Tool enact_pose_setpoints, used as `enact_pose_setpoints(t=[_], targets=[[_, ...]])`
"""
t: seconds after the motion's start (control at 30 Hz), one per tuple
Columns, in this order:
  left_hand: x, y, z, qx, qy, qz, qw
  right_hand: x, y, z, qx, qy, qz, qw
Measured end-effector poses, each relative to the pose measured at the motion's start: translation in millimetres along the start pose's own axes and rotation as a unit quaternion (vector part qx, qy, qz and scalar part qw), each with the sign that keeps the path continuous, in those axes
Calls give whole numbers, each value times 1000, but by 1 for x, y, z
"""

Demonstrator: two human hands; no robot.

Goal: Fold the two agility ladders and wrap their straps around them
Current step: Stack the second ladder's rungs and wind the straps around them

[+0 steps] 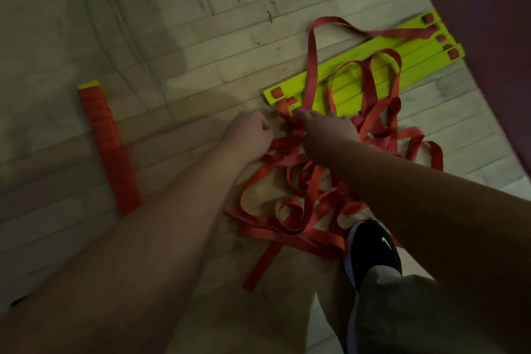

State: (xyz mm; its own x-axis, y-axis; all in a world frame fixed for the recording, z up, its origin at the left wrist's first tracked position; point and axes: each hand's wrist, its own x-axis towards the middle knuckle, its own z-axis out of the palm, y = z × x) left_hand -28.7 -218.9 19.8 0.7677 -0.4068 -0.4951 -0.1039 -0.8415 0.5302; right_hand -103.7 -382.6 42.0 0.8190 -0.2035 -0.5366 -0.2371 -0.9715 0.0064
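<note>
One agility ladder (110, 149) lies on the floor at the left as a tight bundle wound in red strap, a yellow rung end showing at its top. The second ladder's yellow rungs (353, 77) lie side by side at the upper right. Its red straps (301, 210) sprawl in loose tangled loops over the rungs and the floor. My left hand (250, 132) is curled into a fist at the near left corner of the rungs, over the straps; what it holds is hidden. My right hand (324, 129) reaches beside it, fingers on the strap and rung ends.
The wooden floor (172, 37) spreads out to the left and beyond the rungs. A dark red mat or wall (488, 37) borders the right side. My foot in a black shoe (373, 250) stands on the straps at lower right, with a grey trouser leg below.
</note>
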Motion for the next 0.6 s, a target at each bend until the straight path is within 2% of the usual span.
enact_pose_setpoints(t=[0.1, 0.17, 0.27, 0.37, 0.43, 0.5, 0.6], targets=[[11, 11, -1, -10, 4, 5, 1000, -12, 5, 8, -54, 45, 33, 997], [15, 19, -1, 1, -1, 15, 1000, -21, 9, 10, -65, 42, 74, 994], [18, 32, 4, 25, 18, 29, 999, -29, 20, 15, -74, -48, 121, 989], [23, 39, 10, 45, 41, 35, 998, -36, 30, 19, 0, -158, 155, 975], [28, 43, 13, 53, 50, 39, 997, -39, 34, 21, 2, -186, 156, 970], [32, 46, 16, 57, 48, 46, 996, -35, 35, 20, -5, -163, 151, 975], [40, 46, 17, 80, 25, 58, 995, -23, 32, 9, 69, -77, 173, 980]])
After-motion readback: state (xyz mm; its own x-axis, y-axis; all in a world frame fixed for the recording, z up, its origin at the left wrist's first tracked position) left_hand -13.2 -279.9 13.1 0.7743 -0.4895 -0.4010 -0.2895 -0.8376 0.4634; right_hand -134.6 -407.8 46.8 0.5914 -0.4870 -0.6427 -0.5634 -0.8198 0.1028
